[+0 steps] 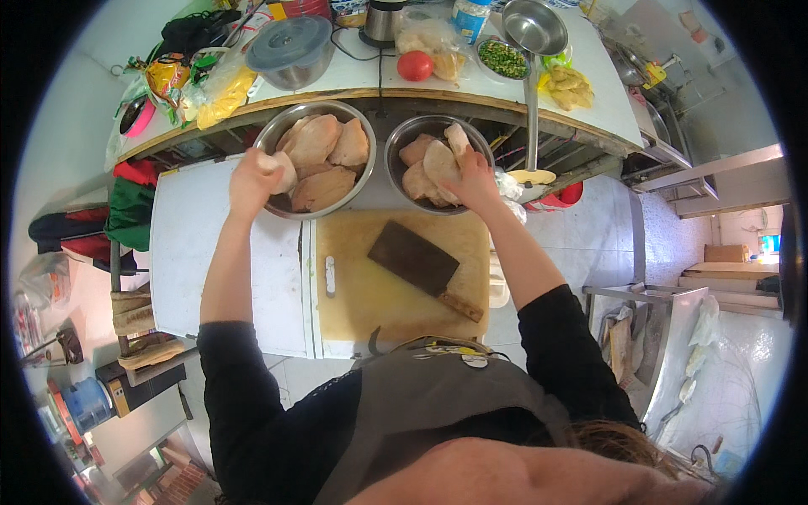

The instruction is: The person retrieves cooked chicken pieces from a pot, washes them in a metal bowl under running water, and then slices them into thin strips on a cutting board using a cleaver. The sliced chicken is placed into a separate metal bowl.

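Note:
My left hand grips a pale piece of raw chicken at the left rim of a steel bowl holding several raw chicken pieces. At the right side of a smaller steel bowl, my right hand has its fingers on pale raw meat pieces; whether it grips one is unclear. A cleaver with a wooden handle lies flat and slanted on the yellowed cutting board, nearer to me than both bowls.
Behind the bowls, a white counter bears a lidded container, a tomato, a bowl of chopped greens and bags. A steel ladle's handle overhangs its front edge. A white surface adjoins the board.

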Available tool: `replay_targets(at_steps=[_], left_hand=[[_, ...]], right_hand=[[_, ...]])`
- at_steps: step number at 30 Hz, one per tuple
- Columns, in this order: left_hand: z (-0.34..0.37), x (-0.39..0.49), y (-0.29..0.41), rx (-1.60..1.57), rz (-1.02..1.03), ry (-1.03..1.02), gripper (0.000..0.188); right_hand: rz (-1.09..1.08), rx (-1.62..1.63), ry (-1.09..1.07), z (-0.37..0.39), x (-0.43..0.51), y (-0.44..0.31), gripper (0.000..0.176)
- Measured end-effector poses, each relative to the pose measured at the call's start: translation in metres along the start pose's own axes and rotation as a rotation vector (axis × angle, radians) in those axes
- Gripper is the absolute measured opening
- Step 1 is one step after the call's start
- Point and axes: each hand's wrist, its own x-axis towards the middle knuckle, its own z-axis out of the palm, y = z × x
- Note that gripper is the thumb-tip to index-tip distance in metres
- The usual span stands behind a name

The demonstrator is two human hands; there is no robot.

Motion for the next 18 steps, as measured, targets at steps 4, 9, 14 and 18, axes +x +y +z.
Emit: replay_targets(at_steps=[4, 9, 14, 18], left_hand=[[-0.028, 0.000, 0.005, -0.768, -0.189, -0.019, 0.045], [-0.015, -0.011, 0.052, -0.957, -0.063, -0.216, 0.042], [0.053, -0.027, 0.116, -0.758, 0.018, -0.440, 0.045], [0.121, -0.025, 0.160, -0.558, 0.032, -0.431, 0.066]], right_hand=[[0.124, 0.140, -0.052, 0.011, 0.040, 0.011, 0.092], [0.162, 0.296, -0.118, 0.011, 0.057, 0.026, 0.089], [0.288, 0.690, -0.321, -0.002, 0.059, 0.025, 0.061], [0.308, 0.998, -0.460, -0.013, 0.062, 0.022, 0.054]])
